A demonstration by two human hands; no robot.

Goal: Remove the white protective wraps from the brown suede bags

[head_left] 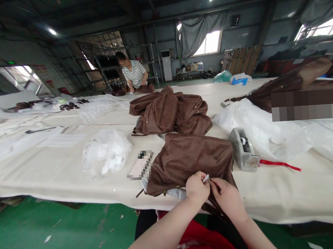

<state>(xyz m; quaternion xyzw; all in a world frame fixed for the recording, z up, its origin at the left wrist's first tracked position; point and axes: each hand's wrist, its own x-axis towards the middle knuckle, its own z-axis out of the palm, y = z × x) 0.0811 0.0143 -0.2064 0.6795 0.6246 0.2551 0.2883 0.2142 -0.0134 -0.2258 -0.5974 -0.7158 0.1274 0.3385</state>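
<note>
A brown bag (191,156) lies flat at the near edge of the long white table (59,172). My left hand (197,187) and my right hand (225,196) meet at the bag's near edge. Both are closed in a pinch. Between their fingertips sits a small white piece (206,178); I cannot make out what it is. The right hand's fingers also press on the bag's brown fabric or strap.
A pile of brown bags (168,111) lies behind. A grey tape dispenser (243,150) and a red strip (278,164) sit to the right, crumpled clear plastic (106,150) to the left, white plastic sheeting (268,129) at far right. Another person (133,74) works across the table.
</note>
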